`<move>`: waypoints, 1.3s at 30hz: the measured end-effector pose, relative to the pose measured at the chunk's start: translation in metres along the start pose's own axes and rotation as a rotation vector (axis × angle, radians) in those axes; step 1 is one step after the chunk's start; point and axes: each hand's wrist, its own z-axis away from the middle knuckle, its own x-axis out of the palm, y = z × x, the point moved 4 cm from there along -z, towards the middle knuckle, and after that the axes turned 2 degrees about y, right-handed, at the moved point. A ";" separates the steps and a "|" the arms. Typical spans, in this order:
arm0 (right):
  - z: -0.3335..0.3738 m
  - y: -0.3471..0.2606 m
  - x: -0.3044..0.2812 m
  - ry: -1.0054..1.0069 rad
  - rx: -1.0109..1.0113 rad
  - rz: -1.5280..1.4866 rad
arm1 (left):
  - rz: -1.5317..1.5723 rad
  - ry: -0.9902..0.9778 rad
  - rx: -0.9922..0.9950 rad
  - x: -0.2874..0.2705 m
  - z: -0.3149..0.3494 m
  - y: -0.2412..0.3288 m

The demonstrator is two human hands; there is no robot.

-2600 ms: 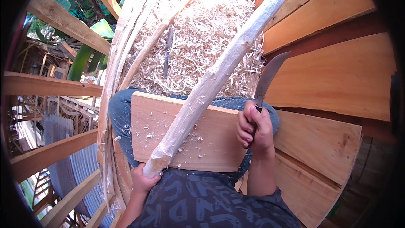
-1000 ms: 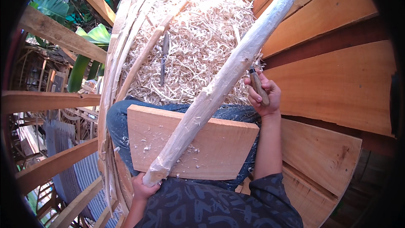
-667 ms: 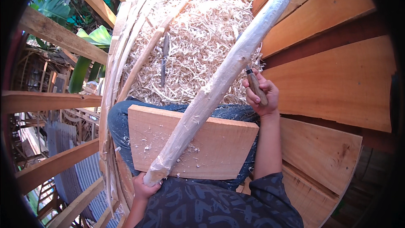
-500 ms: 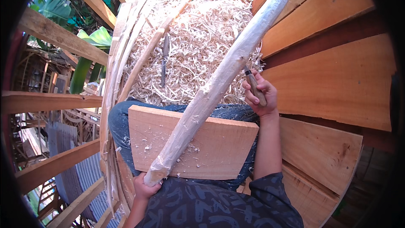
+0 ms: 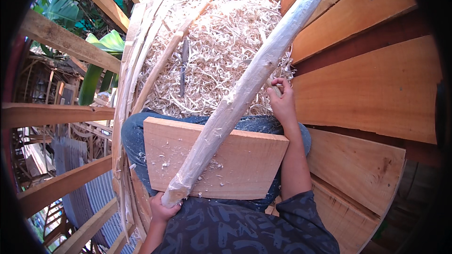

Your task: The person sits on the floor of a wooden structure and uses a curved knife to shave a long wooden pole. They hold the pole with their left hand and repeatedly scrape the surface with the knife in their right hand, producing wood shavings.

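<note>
Seated person in jeans (image 5: 134, 134) & dark tee (image 5: 235, 230), wood board (image 5: 245, 164) across lap. Pale pole (image 5: 230, 106) lies diag. over board, low end near waist, far end up toward top R. L hand (image 5: 163, 209) is wrapped round pole's low end. R hand (image 5: 283, 104), fingers curled, grips knife (image 5: 277, 91) by handle, just beside pole; from where I stand, blade's mostly hidden behind it. Curly shavings (image 5: 226, 33) heap beyond knees, w/ dark bar (image 5: 183, 73) on top.

Left hand (image 5: 163, 210) grips pole (image 5: 242, 91) at near end | right hand (image 5: 283, 105) holds knife (image 5: 277, 91) beside it | pole across board (image 5: 247, 164) | shavings (image 5: 223, 33) beyond
</note>
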 end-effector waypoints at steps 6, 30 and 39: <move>0.006 -0.032 -0.017 0.228 0.004 -0.013 | -0.017 -0.013 0.007 -0.001 0.001 -0.005; -0.003 -0.025 -0.036 0.399 0.002 -0.845 | -0.007 -0.025 -0.012 -0.001 0.001 -0.006; -0.008 -0.012 -0.039 0.244 0.128 -1.263 | -0.026 -0.020 0.006 -0.001 0.000 -0.002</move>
